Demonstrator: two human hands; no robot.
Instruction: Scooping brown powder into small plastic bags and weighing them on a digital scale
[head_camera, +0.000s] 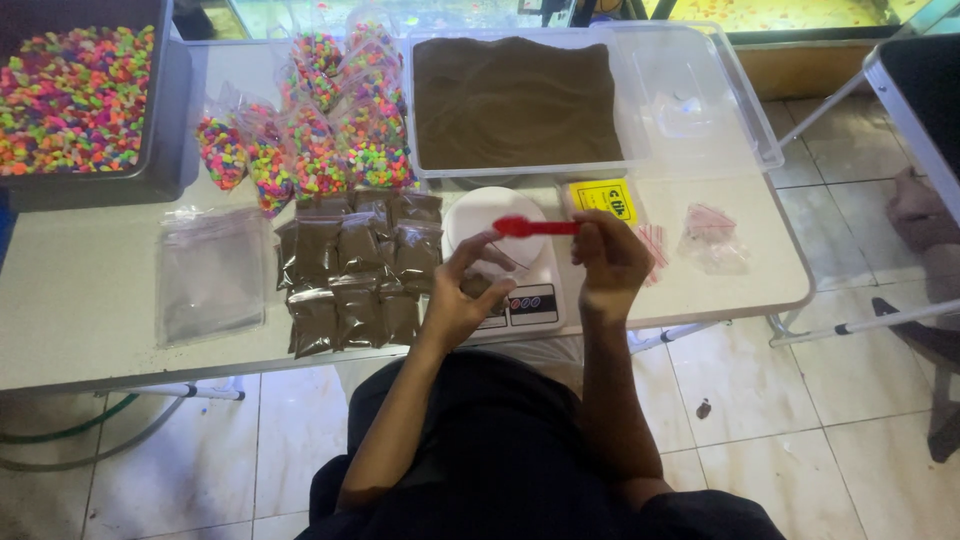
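My right hand (608, 262) grips a red plastic spoon (530, 228) by its handle, the bowl pointing left above the white kitchen scale (480, 222). My left hand (462, 292) holds a small clear bag with brown sand in it (484, 286), just under the spoon and over the scale's front panel. A clear tub of brown sand (515, 102) stands behind the scale. Several filled brown sand bags (352, 270) lie in rows to the left of the scale.
Bags of multicoloured gravel (320, 130) pile behind the sand bags, and a grey bin of the same gravel (75, 95) sits far left. Empty clear bags (208, 270) lie at the left, a tub lid (690, 95) and a yellow box (603, 198) at the right.
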